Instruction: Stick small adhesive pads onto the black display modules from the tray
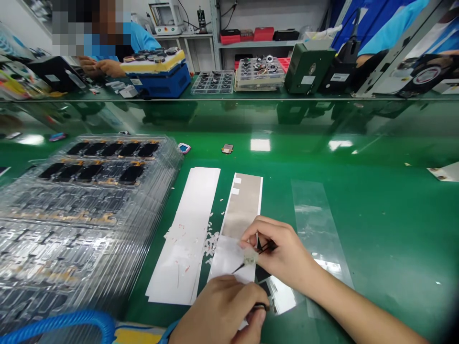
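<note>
Black tweezers (267, 246) rest in my right hand (287, 253); its thumb and forefinger also pinch a small translucent film piece (250, 256). A thin dark tip points down-left past that piece. Nearer to me, my left hand (225, 310) is closed around a small dark-edged item (261, 306), mostly covered by the fingers. Under both hands lies a strip sheet (244, 205), grey-beige at its far part and white near me. A flat part with a shiny surface (283, 295) lies just right of my left hand.
White paper strips (184, 224) lie left, with small white scraps (211, 244) beside them. Stacked clear trays (89, 191) with black screens fill the left side. Clear film (317, 220) lies right. A blue coiled cord (71, 319) runs along the front. Another person's hands (103, 67) are across the bench.
</note>
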Demonstrator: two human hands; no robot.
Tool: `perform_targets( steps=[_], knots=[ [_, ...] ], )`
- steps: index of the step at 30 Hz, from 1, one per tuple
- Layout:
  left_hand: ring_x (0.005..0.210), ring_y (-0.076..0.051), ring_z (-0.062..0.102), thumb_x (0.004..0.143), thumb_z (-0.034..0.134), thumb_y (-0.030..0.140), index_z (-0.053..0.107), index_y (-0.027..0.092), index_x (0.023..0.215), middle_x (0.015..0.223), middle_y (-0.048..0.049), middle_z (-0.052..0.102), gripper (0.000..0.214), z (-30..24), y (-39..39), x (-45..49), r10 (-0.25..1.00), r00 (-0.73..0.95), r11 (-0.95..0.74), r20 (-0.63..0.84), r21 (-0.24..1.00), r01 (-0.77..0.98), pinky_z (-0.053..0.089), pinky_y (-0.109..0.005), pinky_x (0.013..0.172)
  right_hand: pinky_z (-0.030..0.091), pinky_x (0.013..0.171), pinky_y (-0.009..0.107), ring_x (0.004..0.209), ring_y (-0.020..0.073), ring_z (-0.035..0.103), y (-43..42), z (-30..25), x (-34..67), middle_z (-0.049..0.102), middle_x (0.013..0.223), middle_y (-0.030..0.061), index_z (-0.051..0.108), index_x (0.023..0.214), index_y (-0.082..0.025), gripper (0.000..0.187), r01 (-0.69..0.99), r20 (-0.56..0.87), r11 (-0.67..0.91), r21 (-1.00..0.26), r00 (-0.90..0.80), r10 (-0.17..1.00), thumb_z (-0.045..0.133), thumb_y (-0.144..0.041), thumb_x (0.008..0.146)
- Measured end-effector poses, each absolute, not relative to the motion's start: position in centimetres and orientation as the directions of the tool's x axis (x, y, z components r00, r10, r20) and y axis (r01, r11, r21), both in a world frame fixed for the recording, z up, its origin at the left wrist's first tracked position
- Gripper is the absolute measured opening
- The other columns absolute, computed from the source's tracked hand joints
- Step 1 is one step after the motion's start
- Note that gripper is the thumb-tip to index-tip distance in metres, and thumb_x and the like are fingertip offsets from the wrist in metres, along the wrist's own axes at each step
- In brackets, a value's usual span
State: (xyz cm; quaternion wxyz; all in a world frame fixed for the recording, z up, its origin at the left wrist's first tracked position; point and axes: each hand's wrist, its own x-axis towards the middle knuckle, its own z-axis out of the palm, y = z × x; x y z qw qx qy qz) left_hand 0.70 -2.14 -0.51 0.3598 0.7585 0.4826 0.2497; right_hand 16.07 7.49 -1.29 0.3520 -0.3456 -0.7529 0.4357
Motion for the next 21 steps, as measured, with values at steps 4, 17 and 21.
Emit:
perform_targets(
  steps=[4,17,21],
  knots=[
    [0.067,-0.019,0.063,0.091,0.05,0.014,0.061,0.024,0.094,0.076,-0.003,0.068,0.015,-1.0,-2.8,0.7,0.974,0.217,-0.161,0.065,0.872,0.462,0.047,-0.027,0.065,0.037,0.05,0.021,0.059,0.0092,0.05,7.4,-1.2,16.2,0.06,0.069,-0.001,0.068,0.076,-0.018,0.016,0.174,0.149,0.27,-0.947,-0.505,0.85,0.057,-0.006,0.075],
    [0.059,-0.013,0.052,0.095,0.053,0.053,0.05,0.022,0.095,0.064,0.0029,0.056,0.031,-1.6,-2.8,1.2,0.969,-0.2,0.138,-0.145,0.989,-0.049,0.033,-0.026,0.054,0.031,0.044,0.017,0.049,0.0054,0.041,6.8,-0.6,16.1,0.053,0.057,-0.0065,0.062,0.075,-0.017,0.011,0.069,-0.063,-0.025,-0.997,-0.621,0.781,0.062,-0.007,0.073],
    [0.059,-0.012,0.051,0.097,0.052,0.051,0.049,0.023,0.095,0.065,0.0037,0.057,0.028,-1.4,-2.9,1.1,0.968,-0.206,0.135,-0.143,0.989,-0.052,0.032,-0.025,0.053,0.028,0.043,0.016,0.048,0.0043,0.039,6.9,-0.8,16.0,0.052,0.057,-0.0075,0.06,0.075,-0.017,0.013,0.089,-0.094,-0.049,-0.995,-0.608,0.788,0.067,-0.007,0.07]
  ],
)
